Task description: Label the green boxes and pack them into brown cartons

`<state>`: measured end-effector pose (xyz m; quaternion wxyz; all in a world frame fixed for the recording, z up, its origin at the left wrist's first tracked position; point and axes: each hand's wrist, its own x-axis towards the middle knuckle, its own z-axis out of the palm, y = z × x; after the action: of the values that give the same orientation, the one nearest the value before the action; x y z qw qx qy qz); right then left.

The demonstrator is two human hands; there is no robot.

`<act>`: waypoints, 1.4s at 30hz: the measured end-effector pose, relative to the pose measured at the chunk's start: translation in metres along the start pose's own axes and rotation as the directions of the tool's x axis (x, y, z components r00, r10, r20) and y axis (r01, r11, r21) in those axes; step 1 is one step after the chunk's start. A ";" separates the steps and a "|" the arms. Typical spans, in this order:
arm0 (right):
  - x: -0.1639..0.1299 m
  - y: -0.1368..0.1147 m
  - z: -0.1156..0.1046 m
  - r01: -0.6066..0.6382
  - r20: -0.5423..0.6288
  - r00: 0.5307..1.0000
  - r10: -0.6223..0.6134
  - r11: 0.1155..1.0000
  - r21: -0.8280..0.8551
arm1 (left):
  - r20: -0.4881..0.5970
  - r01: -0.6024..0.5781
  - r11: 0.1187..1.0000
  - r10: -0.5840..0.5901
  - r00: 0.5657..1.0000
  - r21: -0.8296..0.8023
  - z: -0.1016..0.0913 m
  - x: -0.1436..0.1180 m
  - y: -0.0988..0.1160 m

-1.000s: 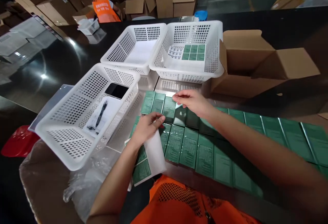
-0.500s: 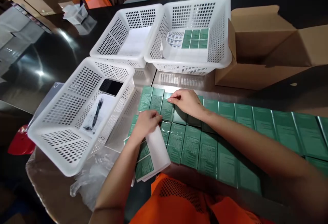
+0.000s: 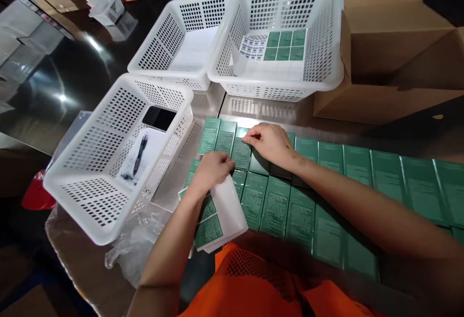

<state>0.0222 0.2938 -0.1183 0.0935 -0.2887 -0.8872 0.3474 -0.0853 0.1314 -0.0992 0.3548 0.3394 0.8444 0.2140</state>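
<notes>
My left hand [image 3: 214, 171] is closed around a sheet of green stickers [image 3: 209, 230], its white backing curling out to the right. My right hand [image 3: 268, 140] pinches at the upper right edge of a green sticker [image 3: 241, 152] lying on the third box of the far row. Its fingertips touch the box top. Green boxes [image 3: 274, 206] lie side by side in two rows under and beyond my hands. Those at the left end bear finely printed stickers; the ones further right [image 3: 328, 237] look plainer.
A white basket [image 3: 81, 162] at the left holds a phone [image 3: 159, 118], a pen [image 3: 139, 155] and paper. Two more white baskets [image 3: 148, 58] stand at the back, the right one with sticker sheets [image 3: 284, 45]. Beside it is an open carton [image 3: 384, 99]. Clear plastic [image 3: 136, 249] lies front left.
The view has shifted slightly, so the baskets and carton sit higher in the picture. Both hands keep nearly the same place over the boxes and hold the same pose.
</notes>
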 end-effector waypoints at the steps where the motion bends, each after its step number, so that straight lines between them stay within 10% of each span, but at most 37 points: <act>1: 0.000 0.000 0.000 0.003 -0.003 1.000 -0.003 1.000 -0.008 | 0.001 0.002 1.000 -0.002 1.000 0.002 0.000 0.000 0.000; 16: 0.009 0.003 0.005 -0.064 -0.075 0.996 0.058 0.996 -0.068 | -0.029 0.056 0.976 -0.051 0.998 0.209 -0.001 0.001 0.007; 19: 0.011 0.002 0.000 -0.078 0.003 0.997 0.079 0.997 -0.023 | -0.193 0.088 0.970 -0.044 0.980 0.227 -0.001 -0.014 0.009; 24: -0.061 -0.024 -0.014 0.088 0.007 0.995 -0.095 0.944 0.319 | -0.745 0.016 1.000 -0.011 0.667 -0.001 0.000 -0.041 0.006; 29: -0.171 -0.046 0.002 0.185 -0.080 0.982 -0.170 0.945 0.268 | -0.912 -0.188 0.971 -0.062 0.406 -0.149 -0.007 -0.049 0.010; 36: -0.185 -0.042 0.066 0.247 -0.283 0.954 -0.098 0.794 0.556 | -0.961 -0.343 0.929 -0.039 0.275 -0.136 -0.010 -0.060 0.031; 42: -0.182 -0.052 0.070 0.317 -0.336 0.939 -0.079 0.579 0.751 | -0.971 -0.345 0.920 -0.114 0.212 -0.183 -0.018 -0.064 0.023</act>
<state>0.1217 0.1188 -0.1290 0.3687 -0.1585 -0.6448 0.6505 -0.0562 0.0983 -0.0443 -0.2114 0.1227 0.7944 0.5560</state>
